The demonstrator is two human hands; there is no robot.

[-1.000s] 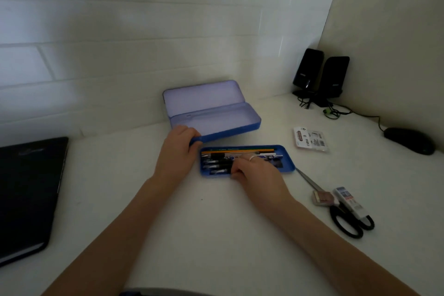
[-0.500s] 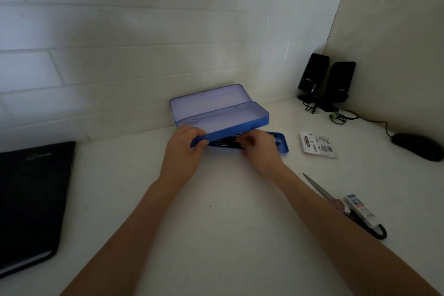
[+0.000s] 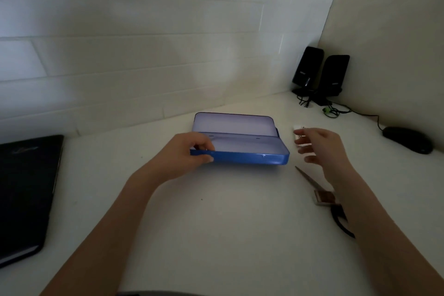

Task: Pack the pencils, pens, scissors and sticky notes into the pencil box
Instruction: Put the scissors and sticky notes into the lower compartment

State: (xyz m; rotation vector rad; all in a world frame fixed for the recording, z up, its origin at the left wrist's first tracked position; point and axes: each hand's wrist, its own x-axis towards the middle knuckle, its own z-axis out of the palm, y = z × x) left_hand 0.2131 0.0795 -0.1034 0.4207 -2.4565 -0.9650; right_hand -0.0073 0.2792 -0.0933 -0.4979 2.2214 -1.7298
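- Since a moment ago the blue tray of pens has gone from sight; where it lay, the pencil box [image 3: 240,151] now sits on the table [image 3: 216,223], and my right hand has come off to the right.
- My left hand [image 3: 182,156] holds the box at its near left corner, the grip pinching the front rim with the thumb on the blue wall and the fingers curled over the edge.
- The box stands open, its lid tilted up toward the wall, the pale inside showing; I cannot tell what lies in the bottom.
- My right hand [image 3: 319,149] hangs just right of the box, the grip spread and loose, fingers apart and holding nothing.
- Its fingertips are at a small white packet [image 3: 298,127] by the far right corner of the box; I cannot tell if they touch.
- The scissors [image 3: 310,180] lie on the table to the right of the box, blade pointing toward it, handles partly hidden under my right forearm.
- A small brown pad of sticky notes [image 3: 324,197] rests across the scissors.
- A dark laptop [image 3: 24,187] lies at the left edge, two black speakers [image 3: 319,72] stand in the far corner, and a black mouse [image 3: 408,139] sits at the right.
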